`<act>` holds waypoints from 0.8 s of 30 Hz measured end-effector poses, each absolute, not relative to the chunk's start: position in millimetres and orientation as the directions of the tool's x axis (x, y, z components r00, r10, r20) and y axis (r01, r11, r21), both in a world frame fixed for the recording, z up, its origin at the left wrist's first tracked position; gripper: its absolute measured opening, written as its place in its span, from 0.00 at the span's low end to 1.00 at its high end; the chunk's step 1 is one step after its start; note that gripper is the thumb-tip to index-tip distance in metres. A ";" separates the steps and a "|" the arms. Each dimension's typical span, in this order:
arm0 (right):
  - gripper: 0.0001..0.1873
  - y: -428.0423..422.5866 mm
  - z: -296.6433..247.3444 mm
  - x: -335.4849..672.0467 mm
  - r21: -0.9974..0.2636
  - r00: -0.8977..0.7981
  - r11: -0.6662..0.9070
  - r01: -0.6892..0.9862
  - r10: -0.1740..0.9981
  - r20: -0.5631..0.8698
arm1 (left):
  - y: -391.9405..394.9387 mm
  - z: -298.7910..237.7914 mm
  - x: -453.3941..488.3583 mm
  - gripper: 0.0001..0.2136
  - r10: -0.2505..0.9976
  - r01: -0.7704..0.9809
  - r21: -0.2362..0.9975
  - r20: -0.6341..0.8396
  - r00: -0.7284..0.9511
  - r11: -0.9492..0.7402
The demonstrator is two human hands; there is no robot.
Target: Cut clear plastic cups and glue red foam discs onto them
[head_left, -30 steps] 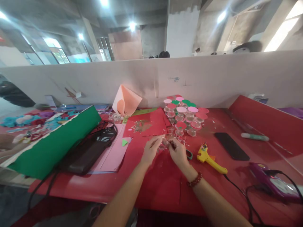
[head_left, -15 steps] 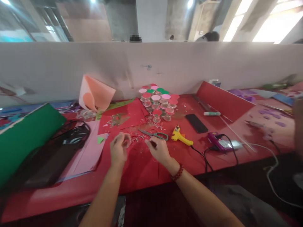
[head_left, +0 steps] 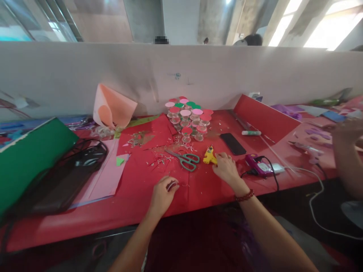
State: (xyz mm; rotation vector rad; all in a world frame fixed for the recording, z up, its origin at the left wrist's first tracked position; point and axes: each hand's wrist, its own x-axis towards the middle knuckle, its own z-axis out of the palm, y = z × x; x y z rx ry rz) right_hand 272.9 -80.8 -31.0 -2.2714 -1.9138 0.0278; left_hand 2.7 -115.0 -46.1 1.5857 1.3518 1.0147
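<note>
My right hand (head_left: 227,168) lies over the handle of a yellow glue gun (head_left: 209,155) on the red table (head_left: 136,204); its fingers wrap the handle. A red bead bracelet (head_left: 244,195) sits on that wrist. My left hand (head_left: 163,192) rests near the table's front edge with fingers curled around a small clear item that I cannot make out. Green-handled scissors (head_left: 185,158) lie between the hands, among paper scraps. A cluster of small clear cups (head_left: 188,119) topped with pink, green and red discs stands behind them.
A black phone (head_left: 233,143), a glue stick (head_left: 251,133) and a purple device (head_left: 262,166) with cables lie to the right. A green sheet (head_left: 28,158), a black bag (head_left: 73,170) and pink paper (head_left: 106,177) fill the left. Another person's arm (head_left: 347,151) shows at far right.
My hands have parted. The right hand moved right onto the yellow glue gun; the left hand dropped toward the table's front edge. The view shifted right.
</note>
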 end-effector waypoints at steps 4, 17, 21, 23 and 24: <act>0.17 -72.1 -31.4 276.3 -0.152 0.134 -0.131 0.980 0.991 0.010 | -109.9 -42.6 11.8 0.05 0.993 0.289 0.951 0.100 0.065 -0.114; 0.10 -64.6 -2.0 260.0 -0.946 0.195 -0.104 0.308 0.980 -0.045 | -17.4 -4.0 -48.1 0.10 0.971 -0.714 0.670 -0.228 0.065 0.205; 0.19 -41.6 20.2 210.2 -0.993 -0.024 -0.070 -0.092 0.997 -0.068 | 9.4 -7.5 -42.7 0.11 0.983 -0.777 0.606 -0.153 0.098 0.172; 0.22 -28.0 22.2 190.1 -0.982 -0.060 -0.069 -0.178 0.996 -0.059 | 15.9 -10.1 -43.4 0.12 0.988 -0.803 0.579 -0.136 0.077 0.142; 0.23 -22.1 20.7 182.6 -0.980 -0.082 -0.066 -0.187 0.995 -0.051 | 17.6 -11.7 -44.4 0.12 0.988 -0.811 0.570 -0.137 0.066 0.133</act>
